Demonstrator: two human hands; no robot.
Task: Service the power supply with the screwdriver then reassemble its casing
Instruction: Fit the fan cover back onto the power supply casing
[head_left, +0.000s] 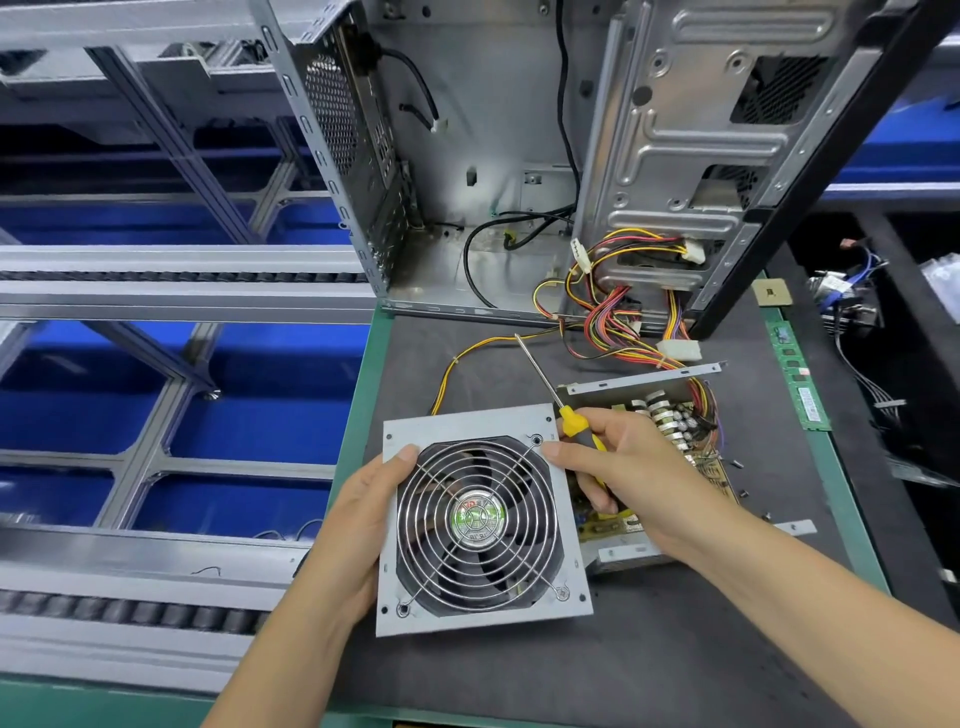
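Note:
The grey power supply cover (467, 423) with its round wire-guarded fan (478, 519) is held over the dark mat. My left hand (363, 514) grips its left edge. My right hand (618, 467) pinches the cover's upper right corner while also holding the yellow-handled screwdriver (571, 421), whose shaft points up and to the left. Behind the cover lies the open power supply base (649, 387) with its circuit board and coils exposed. A bundle of coloured wires (618, 322) runs from it toward the computer case.
An open metal computer case (493, 156) stands at the back of the mat. Loose small screws (743, 492) lie right of the base. A green memory stick (797, 374) and a processor chip (772, 292) rest at the right edge. Conveyor rails with blue bins are on the left.

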